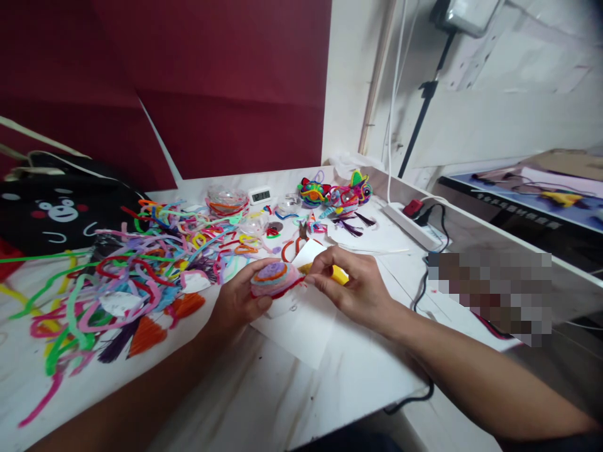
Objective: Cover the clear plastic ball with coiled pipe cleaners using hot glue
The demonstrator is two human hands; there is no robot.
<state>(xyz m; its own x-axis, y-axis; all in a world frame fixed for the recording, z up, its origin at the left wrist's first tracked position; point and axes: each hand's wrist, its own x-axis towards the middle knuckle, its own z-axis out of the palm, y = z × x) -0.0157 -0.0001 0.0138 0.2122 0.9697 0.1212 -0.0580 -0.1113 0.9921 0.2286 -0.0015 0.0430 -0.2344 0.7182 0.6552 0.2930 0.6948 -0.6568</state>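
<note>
Snugly, left fingers [262, 303] clasp striped piece [274, 278]; right fingers [328, 287] seemingly pinch its tip [300, 282]; clock digits [261, 196] blurred

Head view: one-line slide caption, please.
Left hand holds a striped fuzzy craft over white paper, right hand at its tip.

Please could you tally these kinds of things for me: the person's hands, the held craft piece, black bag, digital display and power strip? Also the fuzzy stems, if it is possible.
Hands: 2 (left hand, right hand)
Held craft piece: 1
Black bag: 1
Digital display: 1
Power strip: 1
Total: 6
Fuzzy stems: too tangled to count, left out
</note>
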